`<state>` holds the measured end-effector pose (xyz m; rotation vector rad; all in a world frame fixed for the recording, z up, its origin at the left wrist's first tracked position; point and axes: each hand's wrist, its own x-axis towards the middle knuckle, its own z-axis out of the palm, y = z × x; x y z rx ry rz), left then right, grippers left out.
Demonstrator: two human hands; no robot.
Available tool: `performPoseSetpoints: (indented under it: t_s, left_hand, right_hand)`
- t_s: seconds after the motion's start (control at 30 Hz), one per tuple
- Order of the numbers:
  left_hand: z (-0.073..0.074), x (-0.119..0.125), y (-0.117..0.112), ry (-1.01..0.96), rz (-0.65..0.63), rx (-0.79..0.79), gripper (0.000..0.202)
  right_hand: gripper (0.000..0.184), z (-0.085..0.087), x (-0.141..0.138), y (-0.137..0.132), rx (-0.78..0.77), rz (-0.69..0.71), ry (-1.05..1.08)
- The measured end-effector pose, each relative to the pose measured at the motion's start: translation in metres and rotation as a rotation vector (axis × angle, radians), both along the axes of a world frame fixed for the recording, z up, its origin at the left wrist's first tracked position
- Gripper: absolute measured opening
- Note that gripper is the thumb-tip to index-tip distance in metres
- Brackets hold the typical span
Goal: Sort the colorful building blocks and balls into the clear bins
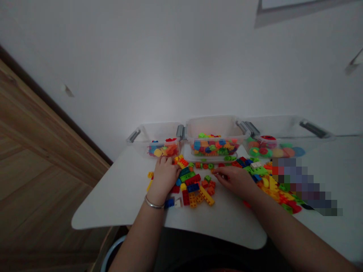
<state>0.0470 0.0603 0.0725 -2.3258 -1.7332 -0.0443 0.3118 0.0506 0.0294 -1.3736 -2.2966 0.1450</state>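
My left hand (166,173) rests palm down at the left edge of a pile of toy bricks (188,177), its fingers bent and slightly apart. Its fingertips point away from me and are partly hidden; nothing shows in its grasp. The thumb side lies beside green and yellow bricks. Across the pile, my right hand (234,178) has thumb and forefinger pinched together at a small orange-yellow brick (213,171). Just below that pinch lie loose orange bricks (209,186) and a green one. A yellow strip brick (207,195) lies at the near side.
Three clear plastic bins stand against the wall: a left bin (159,132), a middle bin (214,130) and a right bin (280,130), each holding coloured pieces. More bricks (272,185) spread under my right forearm, beside a pixelated patch. The white table (113,200) has a curved front edge.
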Motion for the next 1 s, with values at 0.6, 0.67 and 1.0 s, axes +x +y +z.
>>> performPoseSetpoints:
  t_s: [0.6,0.67,1.0]
  left_hand:
    - [-0.002,0.011,0.000,-0.012,0.212,0.000,0.037]
    - [-0.002,0.014,-0.001,-0.016,0.202,-0.009,0.034]
    - [-0.002,0.015,0.000,-0.031,0.229,0.024,0.033]
  right_hand:
    - [0.025,-0.001,0.000,0.000,0.012,-0.003,0.023]
    - [0.025,-0.001,-0.001,0.000,0.009,-0.010,0.026]
    - [0.025,0.000,-0.001,0.000,0.002,-0.012,0.029]
